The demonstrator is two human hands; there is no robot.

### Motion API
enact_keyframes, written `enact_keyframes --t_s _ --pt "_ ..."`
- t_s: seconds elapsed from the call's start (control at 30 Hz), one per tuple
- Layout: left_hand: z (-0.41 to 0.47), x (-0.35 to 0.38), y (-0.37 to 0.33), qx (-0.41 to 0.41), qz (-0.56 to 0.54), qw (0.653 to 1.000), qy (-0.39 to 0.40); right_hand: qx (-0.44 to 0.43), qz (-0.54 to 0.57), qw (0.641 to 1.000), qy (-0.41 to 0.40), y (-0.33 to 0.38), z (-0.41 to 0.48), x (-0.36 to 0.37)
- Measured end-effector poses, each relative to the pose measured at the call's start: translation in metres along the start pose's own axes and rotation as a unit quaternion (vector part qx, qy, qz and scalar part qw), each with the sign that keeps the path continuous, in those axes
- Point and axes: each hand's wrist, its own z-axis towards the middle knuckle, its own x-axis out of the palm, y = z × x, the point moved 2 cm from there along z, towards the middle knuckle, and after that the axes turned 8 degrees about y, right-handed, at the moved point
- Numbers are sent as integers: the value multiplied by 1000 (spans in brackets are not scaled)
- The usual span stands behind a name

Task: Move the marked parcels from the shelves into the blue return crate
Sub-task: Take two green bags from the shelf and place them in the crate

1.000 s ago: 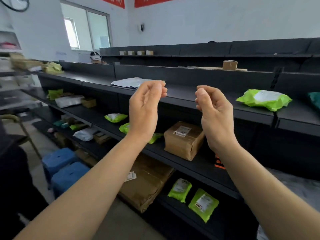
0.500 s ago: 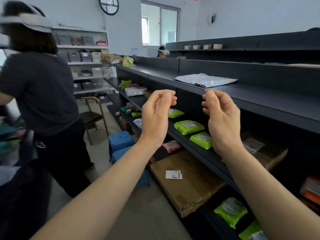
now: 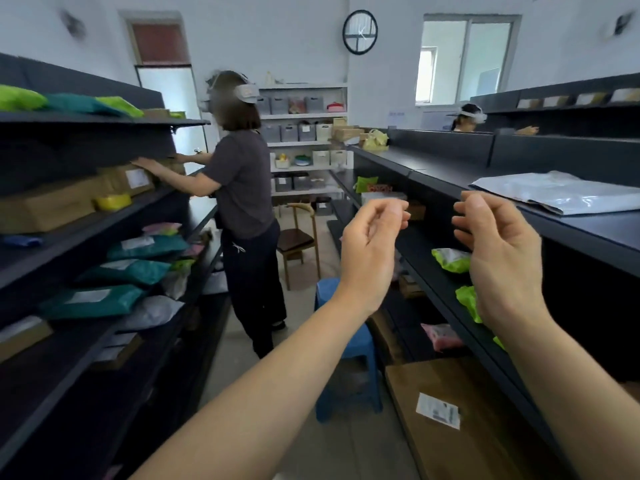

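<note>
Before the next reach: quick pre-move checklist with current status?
1. Hands free: ok. Left hand and right hand are raised with fingers loosely curled, holding nothing.
2. Marked parcel identified: cannot tell. Green parcels and teal parcels lie on the shelves, but no mark is readable.
3. Blue crate located: not ok. Only blue stools show on the floor; no crate is in view.
4. Aisle clear: not ok. A person stands in the aisle, reaching into the left shelves.
5. Floor by the right shelves: not ok. A flat carton and the stools take up space there.
</note>
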Motion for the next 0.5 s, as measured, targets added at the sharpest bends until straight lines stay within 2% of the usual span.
enact_keyframes --t_s 0.3,0.5 --pt "36 -43 16 20 22 999 -37 -18 37 997 59 -29 36 61" --pt "83 -71 48 18 18 999 -31 -21 31 998 49 -54 70 93"
